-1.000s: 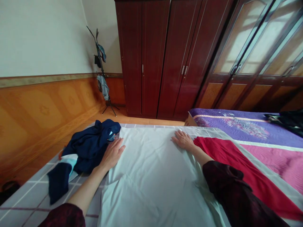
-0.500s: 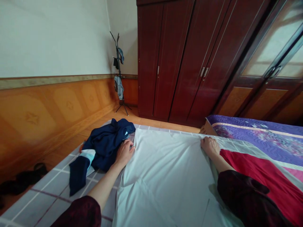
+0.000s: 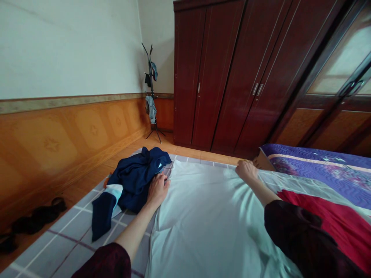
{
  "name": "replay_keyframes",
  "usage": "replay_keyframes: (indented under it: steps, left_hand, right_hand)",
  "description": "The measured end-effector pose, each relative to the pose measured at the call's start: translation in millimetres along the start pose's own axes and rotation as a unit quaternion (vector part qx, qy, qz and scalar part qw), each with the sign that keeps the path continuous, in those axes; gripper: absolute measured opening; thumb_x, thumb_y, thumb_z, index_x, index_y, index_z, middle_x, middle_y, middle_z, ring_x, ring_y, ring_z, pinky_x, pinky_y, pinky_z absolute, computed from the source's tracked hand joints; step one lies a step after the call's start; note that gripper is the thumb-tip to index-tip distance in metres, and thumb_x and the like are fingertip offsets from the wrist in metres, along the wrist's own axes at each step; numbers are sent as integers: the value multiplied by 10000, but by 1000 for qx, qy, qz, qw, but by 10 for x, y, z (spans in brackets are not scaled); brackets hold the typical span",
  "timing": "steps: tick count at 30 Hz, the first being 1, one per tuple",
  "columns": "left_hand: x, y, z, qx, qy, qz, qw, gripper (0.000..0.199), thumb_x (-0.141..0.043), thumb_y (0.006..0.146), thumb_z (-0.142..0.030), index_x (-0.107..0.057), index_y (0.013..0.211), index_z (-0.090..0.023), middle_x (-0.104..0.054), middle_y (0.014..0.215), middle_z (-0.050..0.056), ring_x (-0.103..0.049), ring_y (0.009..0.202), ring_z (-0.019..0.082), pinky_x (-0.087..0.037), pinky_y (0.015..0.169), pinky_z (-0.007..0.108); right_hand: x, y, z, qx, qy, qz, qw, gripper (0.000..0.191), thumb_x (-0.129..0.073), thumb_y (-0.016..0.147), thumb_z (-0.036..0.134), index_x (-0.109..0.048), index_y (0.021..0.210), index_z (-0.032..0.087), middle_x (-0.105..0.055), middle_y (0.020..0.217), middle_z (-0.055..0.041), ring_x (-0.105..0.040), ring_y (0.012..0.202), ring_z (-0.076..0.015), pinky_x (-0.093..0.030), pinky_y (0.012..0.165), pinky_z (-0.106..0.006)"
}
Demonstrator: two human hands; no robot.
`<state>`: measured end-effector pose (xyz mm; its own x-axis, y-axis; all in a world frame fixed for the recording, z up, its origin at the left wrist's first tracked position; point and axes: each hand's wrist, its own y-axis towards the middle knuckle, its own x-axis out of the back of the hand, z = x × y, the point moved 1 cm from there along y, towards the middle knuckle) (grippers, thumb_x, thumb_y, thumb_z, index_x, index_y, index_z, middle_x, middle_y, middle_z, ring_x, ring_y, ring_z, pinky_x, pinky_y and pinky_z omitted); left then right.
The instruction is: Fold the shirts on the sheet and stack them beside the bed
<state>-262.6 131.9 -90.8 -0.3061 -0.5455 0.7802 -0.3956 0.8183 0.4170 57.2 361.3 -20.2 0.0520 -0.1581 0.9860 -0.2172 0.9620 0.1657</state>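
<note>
A pale whitish-green cloth (image 3: 199, 216), perhaps a garment, lies spread on the bed before me; its exact kind does not show. My left hand (image 3: 159, 188) is at its left edge with curled fingers, seemingly pinching that edge. At the far right corner, my right hand (image 3: 247, 170) is closed on the cloth and holds it slightly raised, with folds running down from the grip. Just left of my left hand lies a crumpled navy garment (image 3: 136, 173) with a white and light blue band.
A red cloth (image 3: 327, 220) lies to the right, partly behind my right sleeve. The checked bed sheet (image 3: 72, 235) ends at the floor on the left. Beyond are a purple-covered bed (image 3: 324, 166), a dark red wardrobe (image 3: 214, 77) and a coat rack (image 3: 152, 88).
My right hand has moved left and slightly up with the cloth's right edge, drawing folds into it. My left hand stays at the left edge. The view has shifted slightly.
</note>
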Motion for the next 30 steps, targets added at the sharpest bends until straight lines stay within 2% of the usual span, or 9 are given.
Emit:
replay_keyframes:
  steps: [3, 6, 8, 10, 14, 20, 23, 27, 30]
  left_hand:
    - [1, -2, 1, -7, 0, 3, 1000, 137, -516, 889, -255, -600, 941, -160, -604, 1078, 109, -546, 1084, 246, -429, 959, 374]
    - [7, 6, 1, -7, -1, 5, 1000, 186, -439, 926, -254, -604, 897, -174, -611, 1051, 96, -559, 1056, 233, -433, 953, 373]
    - [8, 11, 2, -2, 0, 7, 1000, 209, -403, 930, -213, -601, 874, -176, -614, 1051, 94, -563, 1052, 230, -434, 950, 370]
    - [8, 16, 2, 4, -1, 8, 1000, 219, -385, 929, -184, -594, 864, -175, -613, 1063, 96, -558, 1067, 230, -430, 954, 368]
    - [18, 20, -9, 11, -6, 14, 1000, 247, -357, 935, -168, -584, 836, -172, -610, 1065, 97, -557, 1063, 228, -427, 955, 367]
    - [65, -3, -56, 21, -16, 13, 1000, 113, -506, 886, -212, -574, 801, -180, -599, 1052, 83, -540, 1089, 234, -419, 956, 355]
    - [75, -5, -68, 24, -20, 13, 999, 106, -548, 865, -231, -563, 771, -183, -601, 1034, 71, -545, 1086, 229, -432, 927, 335]
    - [72, 13, -61, 39, -21, 2, 999, 152, -491, 888, -212, -557, 755, -179, -614, 962, 75, -579, 1022, 214, -444, 893, 320]
    - [81, 11, -71, 38, -22, 2, 999, 186, -447, 921, -262, -577, 821, -174, -614, 1010, 90, -575, 1037, 213, -437, 915, 329]
  right_hand:
    - [-55, 16, 738, 89, 43, 31, 995, 281, -546, 924, 354, -586, 1126, 162, -595, 1139, -72, -590, 995, -190, -498, 858, -397]
    - [-153, -23, 1417, 168, 69, 46, 982, 289, -548, 924, 350, -577, 1148, 170, -582, 1164, -75, -587, 1000, -191, -503, 857, -398]
    - [-208, -36, 1734, 195, 69, 48, 977, 292, -553, 921, 349, -576, 1148, 168, -579, 1168, -77, -584, 1008, -195, -501, 862, -404]
    - [-243, -20, 1928, 205, 59, 47, 976, 293, -557, 918, 349, -576, 1145, 164, -579, 1164, -78, -583, 1010, -197, -501, 861, -405]
    - [-261, 38, 2069, 214, 32, 38, 976, 294, -557, 919, 347, -574, 1146, 161, -582, 1155, -78, -588, 995, -194, -507, 848, -399]
    - [-266, 36, 2094, 240, -2, 6, 971, 301, -562, 915, 345, -573, 1146, 152, -577, 1160, -83, -583, 1007, -200, -503, 854, -406]
    - [-279, 56, 2068, 236, -11, -8, 972, 294, -556, 919, 344, -575, 1145, 156, -575, 1169, -86, -580, 1014, -199, -499, 864, -407]
    - [-286, 91, 2035, 227, -8, -14, 974, 295, -555, 920, 344, -575, 1146, 156, -575, 1170, -87, -581, 1013, -199, -498, 868, -408]
    - [-277, 94, 2083, 226, 9, -14, 974, 291, -555, 920, 344, -574, 1146, 161, -576, 1164, -81, -583, 1007, -197, -504, 855, -403]
